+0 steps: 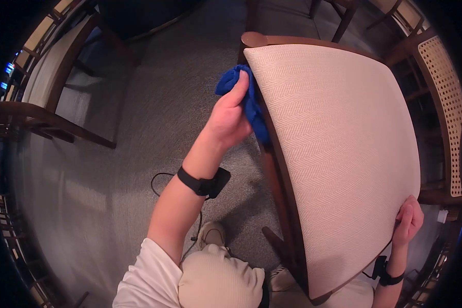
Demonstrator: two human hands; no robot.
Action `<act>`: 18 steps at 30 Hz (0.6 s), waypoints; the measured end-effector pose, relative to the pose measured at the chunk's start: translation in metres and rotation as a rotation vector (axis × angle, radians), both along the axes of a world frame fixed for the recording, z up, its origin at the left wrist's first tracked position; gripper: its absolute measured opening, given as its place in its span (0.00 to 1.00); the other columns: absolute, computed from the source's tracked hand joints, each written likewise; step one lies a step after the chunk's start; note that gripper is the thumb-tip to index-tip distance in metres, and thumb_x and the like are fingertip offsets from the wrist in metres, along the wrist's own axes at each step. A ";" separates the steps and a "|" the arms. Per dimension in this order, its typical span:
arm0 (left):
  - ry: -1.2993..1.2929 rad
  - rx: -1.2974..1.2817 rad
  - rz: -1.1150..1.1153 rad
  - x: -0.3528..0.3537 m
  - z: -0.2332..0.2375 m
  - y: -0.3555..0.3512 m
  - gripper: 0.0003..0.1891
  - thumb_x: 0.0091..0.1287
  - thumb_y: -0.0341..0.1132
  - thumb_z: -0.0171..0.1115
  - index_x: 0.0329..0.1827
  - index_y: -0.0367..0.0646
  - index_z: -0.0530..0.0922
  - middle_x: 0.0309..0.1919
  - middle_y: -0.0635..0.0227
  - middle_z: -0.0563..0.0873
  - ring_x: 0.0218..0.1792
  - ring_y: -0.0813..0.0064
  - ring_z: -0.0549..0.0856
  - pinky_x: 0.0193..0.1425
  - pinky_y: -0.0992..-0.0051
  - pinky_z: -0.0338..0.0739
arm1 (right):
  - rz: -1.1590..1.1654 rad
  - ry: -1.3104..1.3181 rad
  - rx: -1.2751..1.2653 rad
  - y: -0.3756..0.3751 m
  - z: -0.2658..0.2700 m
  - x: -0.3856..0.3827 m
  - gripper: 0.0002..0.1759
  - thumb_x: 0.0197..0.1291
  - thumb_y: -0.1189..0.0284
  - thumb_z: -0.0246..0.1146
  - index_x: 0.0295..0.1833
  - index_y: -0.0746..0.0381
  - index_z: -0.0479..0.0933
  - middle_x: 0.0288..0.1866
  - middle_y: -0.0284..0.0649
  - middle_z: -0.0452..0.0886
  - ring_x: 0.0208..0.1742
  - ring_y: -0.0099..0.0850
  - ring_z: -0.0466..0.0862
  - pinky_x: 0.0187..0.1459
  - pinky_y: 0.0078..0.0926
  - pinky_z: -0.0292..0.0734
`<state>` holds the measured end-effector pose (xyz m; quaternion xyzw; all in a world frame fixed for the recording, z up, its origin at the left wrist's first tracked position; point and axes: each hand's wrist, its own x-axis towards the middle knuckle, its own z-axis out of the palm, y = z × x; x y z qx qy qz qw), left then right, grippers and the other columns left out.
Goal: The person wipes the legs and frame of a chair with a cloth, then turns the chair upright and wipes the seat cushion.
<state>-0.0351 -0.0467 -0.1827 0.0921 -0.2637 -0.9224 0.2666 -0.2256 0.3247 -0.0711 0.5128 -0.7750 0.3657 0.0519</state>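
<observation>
A chair with a cream herringbone seat (339, 154) and a dark wooden frame (287, 205) stands close in front of me, turned at an angle. My left hand (231, 115) is wrapped round a blue cloth (254, 110), its thumb pointing up. That cloth lies against the wooden rail along the seat's left side, near the upper corner post (254, 39). At the lower right edge of the seat is my right hand (408, 220), fingers curled at the rim; part of its grip is hidden.
To the left stands another chair (51, 72) with a pale seat. A cane-panelled chair (446, 113) is close on the right, with more furniture behind. Grey carpet (138, 102) covers the floor. A thin black cable hangs by my left forearm, above my shoe (211, 234).
</observation>
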 end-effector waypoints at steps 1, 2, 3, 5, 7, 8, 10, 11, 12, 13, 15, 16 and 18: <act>0.034 0.023 -0.013 -0.005 0.001 0.001 0.29 0.73 0.55 0.40 0.65 0.41 0.66 0.58 0.56 0.77 0.58 0.64 0.78 0.60 0.63 0.76 | -0.003 -0.005 0.005 -0.001 0.001 0.001 0.22 0.67 0.69 0.48 0.18 0.63 0.62 0.17 0.35 0.62 0.21 0.24 0.61 0.25 0.25 0.50; 0.034 0.025 -0.009 -0.008 0.005 0.003 0.29 0.73 0.55 0.40 0.65 0.41 0.66 0.58 0.56 0.77 0.58 0.64 0.78 0.60 0.63 0.76 | 0.000 -0.005 0.006 -0.001 0.001 0.002 0.22 0.67 0.69 0.48 0.18 0.63 0.62 0.17 0.35 0.62 0.21 0.24 0.61 0.25 0.25 0.50; 0.104 0.096 -0.015 -0.011 0.009 0.005 0.30 0.73 0.57 0.40 0.66 0.40 0.65 0.59 0.55 0.75 0.59 0.63 0.77 0.60 0.63 0.76 | -0.006 -0.009 0.006 -0.001 0.000 0.002 0.22 0.67 0.69 0.48 0.18 0.63 0.62 0.17 0.35 0.63 0.21 0.24 0.61 0.25 0.25 0.50; 0.200 0.177 0.021 -0.021 0.012 0.006 0.34 0.70 0.61 0.40 0.66 0.40 0.63 0.59 0.54 0.73 0.59 0.60 0.76 0.59 0.61 0.77 | -0.015 -0.011 0.010 -0.001 0.000 0.002 0.22 0.67 0.69 0.48 0.18 0.63 0.62 0.18 0.35 0.63 0.22 0.24 0.61 0.25 0.25 0.50; 0.184 0.198 0.048 -0.027 0.017 0.008 0.34 0.70 0.61 0.40 0.66 0.40 0.63 0.58 0.55 0.74 0.58 0.60 0.77 0.59 0.62 0.77 | 0.008 -0.022 0.002 -0.002 0.001 0.002 0.22 0.67 0.69 0.48 0.18 0.64 0.62 0.18 0.35 0.63 0.22 0.24 0.61 0.25 0.25 0.50; 0.163 0.216 0.076 -0.029 0.022 0.010 0.34 0.70 0.61 0.39 0.65 0.40 0.64 0.57 0.55 0.75 0.58 0.61 0.77 0.58 0.62 0.77 | 0.006 -0.019 0.008 0.000 0.001 0.002 0.22 0.67 0.69 0.48 0.18 0.64 0.62 0.18 0.35 0.63 0.22 0.24 0.61 0.25 0.25 0.50; 0.112 0.189 0.096 -0.028 0.027 0.012 0.33 0.71 0.61 0.39 0.64 0.40 0.64 0.56 0.56 0.75 0.58 0.61 0.77 0.58 0.62 0.77 | 0.000 -0.069 0.040 0.005 0.001 0.000 0.20 0.67 0.72 0.46 0.20 0.64 0.61 0.20 0.34 0.62 0.26 0.24 0.60 0.30 0.25 0.53; 0.056 0.159 0.117 -0.025 0.027 0.013 0.33 0.71 0.61 0.38 0.64 0.40 0.65 0.56 0.56 0.75 0.57 0.61 0.77 0.59 0.63 0.77 | -0.004 -0.071 0.046 0.006 0.000 0.001 0.20 0.67 0.72 0.46 0.20 0.64 0.61 0.20 0.34 0.62 0.26 0.24 0.60 0.30 0.25 0.53; 0.056 0.161 0.113 -0.023 0.026 0.013 0.33 0.71 0.61 0.38 0.64 0.40 0.65 0.56 0.56 0.75 0.57 0.61 0.77 0.59 0.63 0.77 | 0.006 -0.072 0.043 0.005 0.000 0.001 0.20 0.67 0.72 0.46 0.20 0.64 0.61 0.20 0.34 0.62 0.25 0.24 0.60 0.30 0.25 0.53; 0.008 0.122 0.115 -0.021 0.025 0.013 0.33 0.71 0.61 0.37 0.63 0.40 0.66 0.56 0.57 0.75 0.57 0.62 0.77 0.59 0.63 0.76 | 0.017 -0.072 0.037 0.004 0.001 0.001 0.20 0.67 0.72 0.46 0.20 0.64 0.61 0.20 0.34 0.62 0.25 0.23 0.60 0.30 0.25 0.53; -0.098 0.113 0.165 -0.013 0.038 0.020 0.27 0.75 0.53 0.35 0.60 0.38 0.68 0.55 0.56 0.76 0.57 0.63 0.77 0.62 0.64 0.72 | 0.001 -0.055 0.014 0.000 0.001 0.003 0.21 0.67 0.71 0.47 0.19 0.64 0.62 0.19 0.35 0.63 0.24 0.24 0.61 0.28 0.25 0.52; -0.099 0.112 0.162 -0.012 0.034 0.018 0.27 0.75 0.53 0.35 0.60 0.38 0.68 0.55 0.56 0.76 0.57 0.63 0.77 0.62 0.64 0.72 | -0.011 -0.042 -0.006 -0.001 0.001 0.003 0.22 0.67 0.69 0.48 0.18 0.64 0.63 0.18 0.35 0.63 0.22 0.24 0.61 0.26 0.25 0.51; 0.078 0.089 0.139 -0.005 0.023 0.011 0.21 0.75 0.42 0.34 0.56 0.36 0.69 0.58 0.56 0.74 0.59 0.64 0.75 0.67 0.64 0.66 | 0.004 -0.034 -0.011 -0.003 0.001 0.002 0.22 0.67 0.69 0.48 0.18 0.64 0.63 0.18 0.35 0.64 0.22 0.24 0.61 0.26 0.25 0.51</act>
